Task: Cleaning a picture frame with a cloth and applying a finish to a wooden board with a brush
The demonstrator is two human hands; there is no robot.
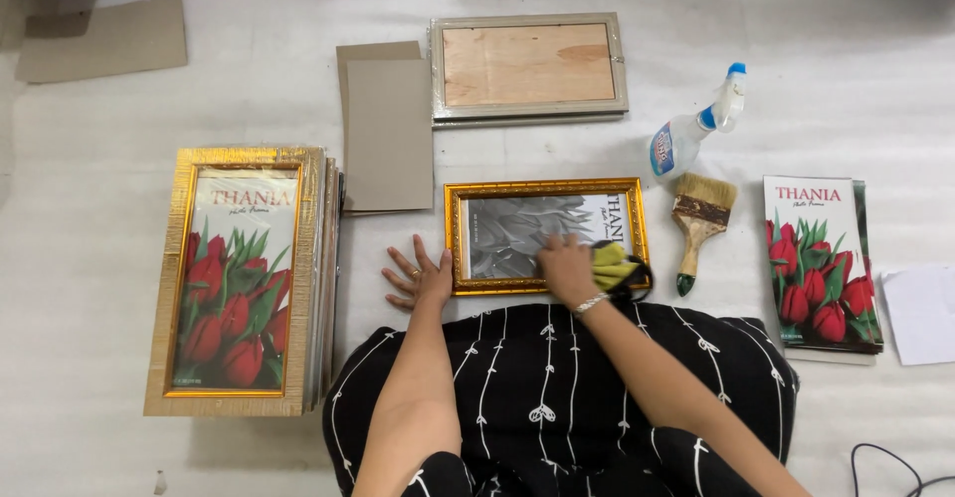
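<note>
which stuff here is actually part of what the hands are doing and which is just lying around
In use:
- small gold frame, under both hands
- yellow-green cloth, held by the right hand on the glass
- left hand, flat on the floor at the frame's left edge

Lying about:
- spray bottle
- paintbrush
- stack of gold frames
- grey cardboard sheets
- wooden-backed frame
- tulip prints

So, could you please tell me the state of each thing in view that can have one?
Gold frame: flat on the floor, glass side up, held and wiped.
Yellow cloth: bunched under the right hand.
Left hand: fingers spread, flat beside the frame.
Spray bottle: lying on its side.
Brush: lying flat, untouched.
Stack of gold frames: piled, picture side up.
Pale frame: face down, wooden back showing.
</note>
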